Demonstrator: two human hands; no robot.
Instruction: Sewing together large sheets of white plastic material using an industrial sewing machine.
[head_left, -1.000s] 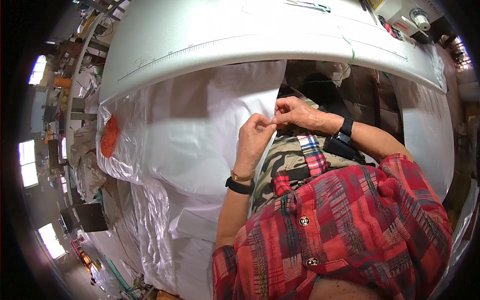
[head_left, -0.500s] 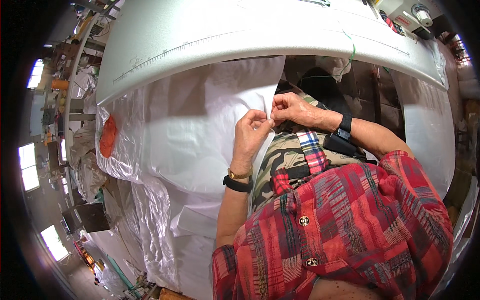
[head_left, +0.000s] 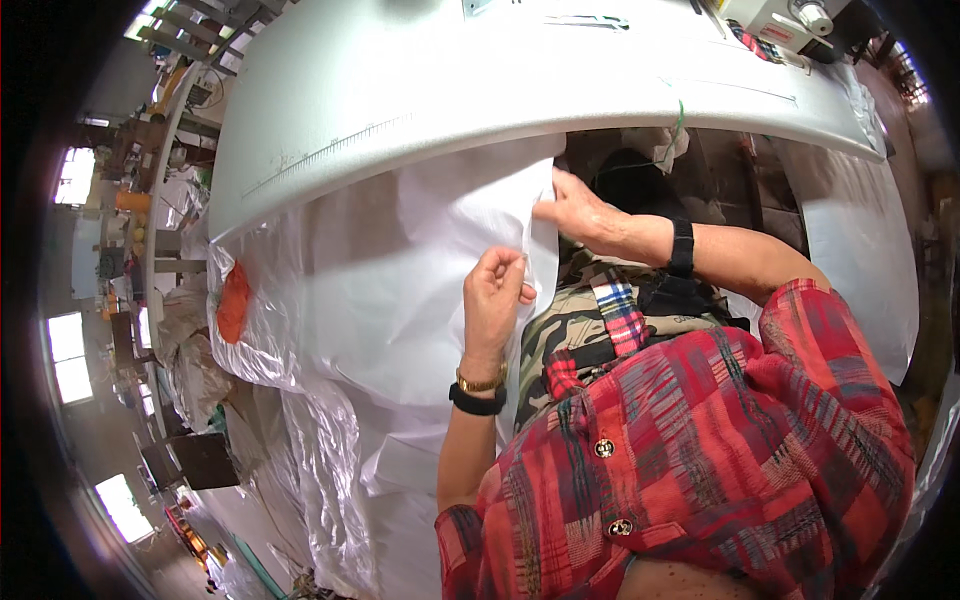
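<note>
A white sheet of smooth cloth hangs below the front edge of the white worktable and spreads over my lap to the left. My left hand is closed in a pinch at the sheet's right-hand edge, fingertips curled together. Farther up that same edge, my right hand grips the cloth, with some of its fingers hidden by the fold. A narrow strip of the edge is turned over between the two hands.
White machine housing with a dial stands at the table's far right. A green thread dangles over the front edge. Shiny clear plastic and an orange piece lie on the left. Green-handled snips rest on the tabletop.
My hands, together at the cloth's edge before, have drawn apart. The right has gone up along the edge and the left slightly down. The view has shifted a little.
</note>
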